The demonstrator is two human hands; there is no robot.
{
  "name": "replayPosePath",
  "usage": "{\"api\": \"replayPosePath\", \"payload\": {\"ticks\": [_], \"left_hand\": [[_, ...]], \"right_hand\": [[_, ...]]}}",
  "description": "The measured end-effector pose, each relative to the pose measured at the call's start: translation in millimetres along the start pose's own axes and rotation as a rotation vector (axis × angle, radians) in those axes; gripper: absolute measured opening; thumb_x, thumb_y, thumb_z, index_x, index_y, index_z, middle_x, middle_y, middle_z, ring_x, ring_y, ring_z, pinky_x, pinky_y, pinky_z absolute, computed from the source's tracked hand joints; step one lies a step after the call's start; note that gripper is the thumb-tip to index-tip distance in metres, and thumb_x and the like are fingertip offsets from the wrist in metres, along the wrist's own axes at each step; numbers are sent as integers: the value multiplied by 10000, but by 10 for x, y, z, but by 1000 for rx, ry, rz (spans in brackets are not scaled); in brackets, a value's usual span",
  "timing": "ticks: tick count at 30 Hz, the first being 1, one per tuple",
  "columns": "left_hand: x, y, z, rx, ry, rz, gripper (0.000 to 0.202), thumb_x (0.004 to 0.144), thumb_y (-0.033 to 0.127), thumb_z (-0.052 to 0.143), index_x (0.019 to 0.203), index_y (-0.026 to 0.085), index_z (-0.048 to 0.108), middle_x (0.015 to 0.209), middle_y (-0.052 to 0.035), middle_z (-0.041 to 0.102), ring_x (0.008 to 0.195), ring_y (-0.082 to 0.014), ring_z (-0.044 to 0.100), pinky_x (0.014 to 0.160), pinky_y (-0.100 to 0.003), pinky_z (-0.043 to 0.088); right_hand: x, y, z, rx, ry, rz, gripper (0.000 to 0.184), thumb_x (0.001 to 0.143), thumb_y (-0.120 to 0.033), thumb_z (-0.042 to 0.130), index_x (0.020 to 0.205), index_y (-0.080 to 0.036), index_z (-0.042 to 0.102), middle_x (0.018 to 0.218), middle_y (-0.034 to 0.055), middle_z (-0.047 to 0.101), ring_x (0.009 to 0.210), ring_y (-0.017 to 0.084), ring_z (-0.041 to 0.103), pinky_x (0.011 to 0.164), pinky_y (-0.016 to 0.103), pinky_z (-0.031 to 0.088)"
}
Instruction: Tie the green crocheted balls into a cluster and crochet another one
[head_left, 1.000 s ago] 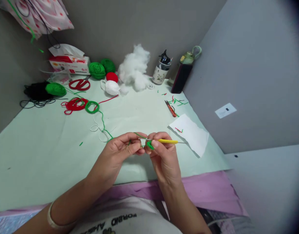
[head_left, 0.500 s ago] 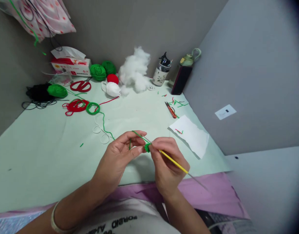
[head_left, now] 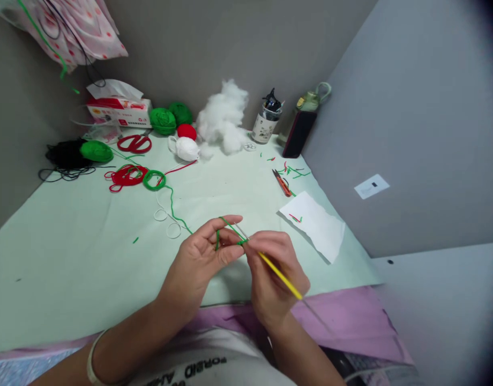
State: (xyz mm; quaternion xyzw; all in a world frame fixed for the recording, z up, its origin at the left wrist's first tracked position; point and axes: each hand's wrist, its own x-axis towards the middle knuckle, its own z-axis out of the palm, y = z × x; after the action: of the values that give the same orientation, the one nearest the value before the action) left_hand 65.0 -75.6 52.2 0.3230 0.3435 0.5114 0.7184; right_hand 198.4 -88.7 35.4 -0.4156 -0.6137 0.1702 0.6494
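Observation:
My left hand (head_left: 198, 257) pinches a small green crochet piece (head_left: 242, 242) between thumb and fingers, and green yarn (head_left: 178, 212) runs over its index finger back across the table. My right hand (head_left: 270, 268) grips a yellow-handled crochet hook (head_left: 279, 276). The hook's metal tip points up-left into the green piece. Both hands meet just above the pale green table (head_left: 69, 252), near its front edge.
Behind lie a green yarn ring (head_left: 153, 179), red yarn (head_left: 126, 175), red scissors (head_left: 134, 143), green, red and white yarn balls, white stuffing (head_left: 224, 115), a tissue box (head_left: 118, 110), a jar (head_left: 266, 126) and a bottle (head_left: 300, 126). Thread snips (head_left: 282, 182) and white paper (head_left: 314, 222) lie at right.
My right hand has swung the hook from level, handle pointing right, to slanting down toward me, with its tip worked into the green piece. The left hand stayed nearly in place.

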Motion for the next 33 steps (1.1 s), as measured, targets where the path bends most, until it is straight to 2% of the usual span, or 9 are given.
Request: {"api": "replayPosePath", "payload": {"ticks": [2, 4, 7, 9, 12, 15, 23, 28, 33], "left_hand": [[7, 18, -4, 0, -1, -12, 332, 837, 235, 846, 1159, 253, 766, 838, 34, 669, 822, -89, 610, 816, -197, 483], [1, 50, -16, 13, -5, -15, 329, 855, 240, 829, 1176, 242, 759, 836, 29, 673, 815, -94, 620, 817, -204, 490], [-11, 87, -40, 58, 1, 11, 346, 869, 246, 811, 1208, 229, 740, 824, 22, 666, 791, -105, 623, 799, -219, 506], [-10, 91, -52, 86, 13, 33, 361, 860, 244, 814, 1212, 226, 734, 828, 22, 660, 733, -100, 604, 728, -216, 510], [1, 75, -61, 120, 22, 49, 381, 848, 241, 816, 1218, 235, 731, 860, 20, 658, 613, -71, 533, 576, -200, 464], [7, 69, -56, 148, 10, 43, 412, 830, 243, 826, 1229, 232, 728, 875, 13, 658, 580, -62, 505, 532, -201, 438], [0, 131, -37, 190, -4, 8, 399, 846, 270, 805, 1235, 226, 729, 873, 11, 628, 588, -67, 469, 520, -207, 421], [-11, 157, -49, 248, 11, 16, 361, 871, 284, 778, 1228, 250, 737, 884, 19, 607, 588, -64, 495, 552, -219, 430], [-3, 156, -58, 341, 52, 82, 362, 845, 274, 790, 1203, 243, 746, 865, 11, 626, 610, -85, 508, 595, -233, 465]], "right_hand": [[28, 14, 9, 172, 1, 126, 200, 924, -117, 709, 995, -298, 757, 880, 25, 698, 832, 180, 672, 687, 314, 566], [63, 37, 0, 327, -68, 231, 82, 934, -217, 730, 976, -281, 761, 877, 28, 689, 802, 175, 662, 666, 309, 566], [106, 70, -43, 447, -181, 314, 116, 968, -343, 694, 1021, -269, 767, 937, 44, 689, 810, 175, 663, 697, 328, 587], [122, 75, -73, 441, -212, 303, 146, 995, -332, 652, 1051, -265, 770, 948, 48, 695, 824, 173, 670, 731, 337, 593], [130, 57, -93, 358, -189, 234, 169, 1003, -241, 634, 1054, -273, 792, 950, 49, 730, 832, 170, 682, 732, 328, 587], [123, 44, -86, 295, -139, 212, 183, 993, -223, 647, 1033, -289, 813, 997, 59, 772, 882, 192, 699, 708, 329, 588], [160, 90, -93, 621, -129, 452, 194, 1023, -330, 613, 964, -224, 764, 909, 45, 779, 699, 140, 697, 659, 289, 587], [175, 34, -139, 546, -168, 411, 218, 1058, -327, 540, 973, -213, 704, 937, 54, 788, 692, 155, 718, 668, 326, 611], [129, -19, -184, 218, -190, 118, 230, 1060, -195, 480, 1081, -251, 702, 1007, 55, 773, 780, 170, 735, 714, 351, 614]]}}
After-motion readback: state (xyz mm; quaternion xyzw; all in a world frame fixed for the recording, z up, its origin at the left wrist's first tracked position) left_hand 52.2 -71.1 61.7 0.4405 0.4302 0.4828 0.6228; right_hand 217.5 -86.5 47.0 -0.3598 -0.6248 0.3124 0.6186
